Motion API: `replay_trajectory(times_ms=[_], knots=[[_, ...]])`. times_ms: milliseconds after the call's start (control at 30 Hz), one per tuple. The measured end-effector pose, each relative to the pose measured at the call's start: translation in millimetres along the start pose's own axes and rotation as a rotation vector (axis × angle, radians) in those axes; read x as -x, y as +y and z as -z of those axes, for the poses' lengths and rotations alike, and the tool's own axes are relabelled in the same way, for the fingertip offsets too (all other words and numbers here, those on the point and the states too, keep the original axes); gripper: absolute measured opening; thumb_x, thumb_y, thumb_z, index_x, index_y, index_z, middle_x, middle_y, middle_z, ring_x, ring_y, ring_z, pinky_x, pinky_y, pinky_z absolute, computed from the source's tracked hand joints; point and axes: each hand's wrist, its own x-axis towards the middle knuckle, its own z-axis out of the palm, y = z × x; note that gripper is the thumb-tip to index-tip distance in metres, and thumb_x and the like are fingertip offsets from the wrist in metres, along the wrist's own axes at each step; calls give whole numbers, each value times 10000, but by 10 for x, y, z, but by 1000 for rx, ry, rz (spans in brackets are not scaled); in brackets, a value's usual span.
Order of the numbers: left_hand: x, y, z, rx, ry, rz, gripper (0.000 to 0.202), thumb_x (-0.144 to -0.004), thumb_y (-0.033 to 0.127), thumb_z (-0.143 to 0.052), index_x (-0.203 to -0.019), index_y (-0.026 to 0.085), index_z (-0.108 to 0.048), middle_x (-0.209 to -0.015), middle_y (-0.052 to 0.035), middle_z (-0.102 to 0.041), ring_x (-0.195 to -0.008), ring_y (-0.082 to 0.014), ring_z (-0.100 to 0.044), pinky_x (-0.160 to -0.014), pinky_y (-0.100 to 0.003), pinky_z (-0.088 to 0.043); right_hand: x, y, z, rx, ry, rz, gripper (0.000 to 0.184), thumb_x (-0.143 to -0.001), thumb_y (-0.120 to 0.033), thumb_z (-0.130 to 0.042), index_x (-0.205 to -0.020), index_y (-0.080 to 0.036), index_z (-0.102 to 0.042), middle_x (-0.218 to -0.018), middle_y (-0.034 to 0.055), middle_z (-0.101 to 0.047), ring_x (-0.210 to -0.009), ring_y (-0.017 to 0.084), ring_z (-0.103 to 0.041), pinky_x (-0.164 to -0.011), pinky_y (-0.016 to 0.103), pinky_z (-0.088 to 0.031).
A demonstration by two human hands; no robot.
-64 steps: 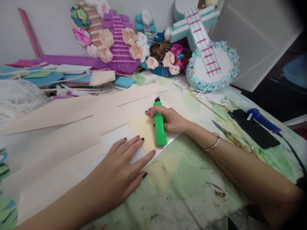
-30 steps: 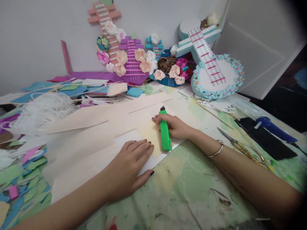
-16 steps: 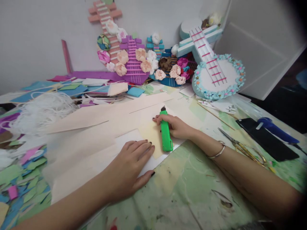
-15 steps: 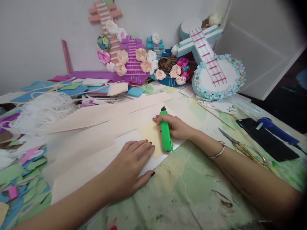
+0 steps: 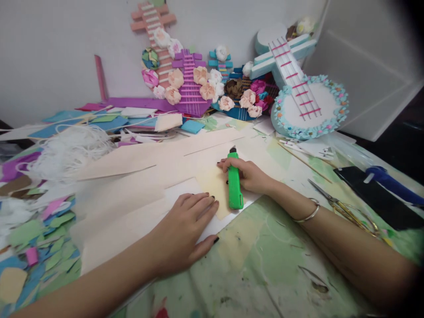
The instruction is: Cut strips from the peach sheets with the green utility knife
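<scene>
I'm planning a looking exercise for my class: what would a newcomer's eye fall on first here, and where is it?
Probably the bright green cutter first, gripped in the right hand over pale sheets near the middle. Next, perhaps, the large guitar-shaped piece in pale blue and white, tilted at the back right. The tangled white string at the left may also catch the eye.

Gripping a green cutter [image 5: 235, 183] in the right hand [image 5: 253, 175], with dark tip toward the far edge of the bench [image 5: 274, 247]. Laying the left hand [image 5: 187, 232] flat on pale sheets [image 5: 132, 198] near the front edge. Showing, among others at the far edge, 1 purple strung model [image 5: 188, 81] and 1 pale-blue strung model [image 5: 308, 104]. Toward the right edge, gold-handled scissors [image 5: 341, 205]; toward the left, tangled white string [image 5: 76, 152].
</scene>
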Motion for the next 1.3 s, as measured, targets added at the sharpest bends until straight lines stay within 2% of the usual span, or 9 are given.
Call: replay_trajectory(times_ms=[200, 433, 600, 667, 733, 900, 967, 1133, 1300], knots=[[-24, 19, 35, 15, -35, 17, 477, -922, 333, -486, -1321, 71, -497, -1307, -194, -574, -1242, -346, -483, -992, -535, -400, 100, -124, 80, 111, 66, -7, 198, -846, -273, -637, -1025, -228, -566, -1274, 98, -639, -1228, 291, -574, -962, 423, -476], [-40, -21, 73, 103, -69, 44, 496, -899, 337, -538, -1326, 87, -504, -1327, -202, -551, -1242, -344, -488, -1008, -550, -409, 214, -345, 117, 27, -182, -27, 271, -784, -250, -692, -1042, -247, -608, -1140, 42, -709, -1054, 247, -676, -842, 299, -522], [40, -228, 634, 372, 3, 130, 302, -944, 301, -525, -1233, 244, -593, -1362, -83, -543, -1209, -216, -543, -989, -366, -476, 200, -332, 102, 35, -214, -37, 279, -779, -170, -652, -1037, -267, -608, -1174, 30, -699, -1060, 251, -674, -831, 310, -523], [181, -306, 880, 268, 127, 211, 165, -947, 329, -524, -982, 254, -667, -1246, -50, -605, -1153, -216, -569, -963, -352, -479, 201, -328, 103, 38, -220, -34, 261, -797, -170, -630, -1035, -273, -594, -1250, 29, -667, -1091, 251, -663, -843, 320, -522], [396, -355, 1018, 126, 111, 298, 177, -940, 349, -519, -866, 252, -648, -1170, -31, -621, -1086, -216, -592, -895, -339, -499, 206, -330, 104, 39, -223, -29, 239, -809, -180, -620, -1026, -273, -582, -1301, 29, -638, -1125, 251, -649, -860, 325, -521], [1015, -332, 896, -74, -106, 323, 191, -841, 406, -626, -924, 239, -580, -1079, -59, -606, -927, -221, -613, -746, -323, -540, 215, -330, 98, 15, -219, -33, 204, -826, -232, -627, -1022, -271, -588, -1296, 39, -641, -1167, 262, -628, -884, 342, -524], [1162, -290, 805, -142, -110, 300, 170, -849, 372, -605, -955, 241, -580, -1067, -65, -614, -917, -232, -615, -764, -340, -537, 216, -327, 94, 6, -212, -37, 209, -824, -248, -633, -1029, -268, -599, -1291, 48, -644, -1163, 270, -631, -886, 353, -528], [1195, -241, 725, -262, -5, 194, 164, -934, 219, -425, -910, 223, -587, -944, -62, -660, -832, -203, -635, -726, -313, -519, 214, -340, 91, 4, -207, -47, 197, -827, -224, -619, -1020, -265, -611, -1299, 55, -641, -1176, 271, -626, -886, 356, -536], [1177, -384, 771, -210, -7, 227, 172, -927, 213, -419, -895, 220, -588, -894, -42, -675, -776, -172, -641, -696, -265, -522, 212, -358, 87, 16, -210, -60, 205, -832, -223, -612, -1032, -271, -611, -1326, 51, -627, -1208, 267, -607, -921, 383, -530]])
